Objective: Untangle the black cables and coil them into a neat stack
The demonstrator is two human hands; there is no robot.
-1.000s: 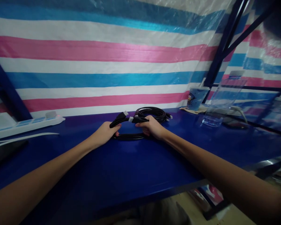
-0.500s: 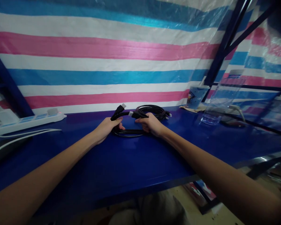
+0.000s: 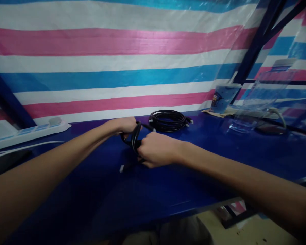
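Cable (image 3: pixel 135 136), clenched in left hand (image 3: pixel 129 125) and right hand (image 3: pixel 156 149) behind the front edge of the desk (image 3: pixel 153 190), could uncoil if either grip slackens.

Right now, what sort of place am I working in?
Probably a makeshift workspace, though I can't be certain: striped plastic sheeting hangs behind a blue table, and a white power strip lies at the table's left.

There are two hands (image 3: pixel 129 125) (image 3: pixel 155 149), two cable bundles (image 3: pixel 135 136) (image 3: pixel 167 129), one cup (image 3: pixel 223 98) and one bottle (image 3: pixel 264 92).
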